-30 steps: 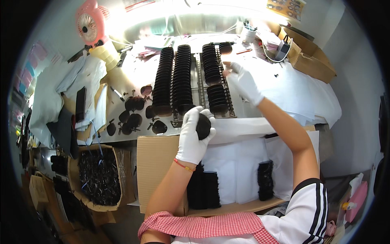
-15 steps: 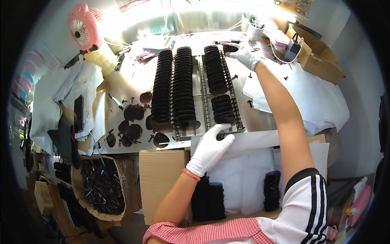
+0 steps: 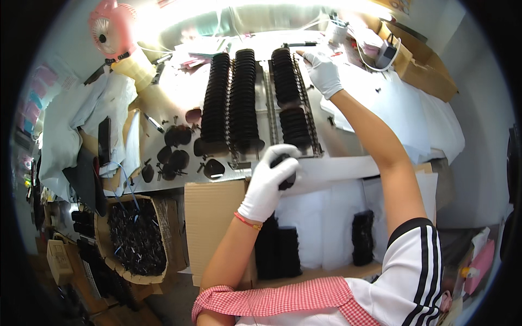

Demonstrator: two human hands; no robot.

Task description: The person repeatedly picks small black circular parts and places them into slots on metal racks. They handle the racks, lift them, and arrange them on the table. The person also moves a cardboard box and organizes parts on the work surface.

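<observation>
Three rows of black discs (image 3: 243, 98) line the tabletop (image 3: 348, 141), left hand (image 3: 270, 182) clamped on one black disc (image 3: 284, 173), right hand (image 3: 323, 71) loosely open, touching the third row.

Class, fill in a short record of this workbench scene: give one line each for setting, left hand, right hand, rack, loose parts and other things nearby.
Setting: cluttered workbench seen from above
Left hand: white-gloved left hand closed around a small black round part at the bench's near edge
Right hand: white-gloved right hand stretched to the far end of the metal rack, fingers spread
Rack: rows of black discs stacked on edge
Loose parts: black pieces lying flat left of the rack
Nearby: pink fan; cardboard box of dark pieces
</observation>
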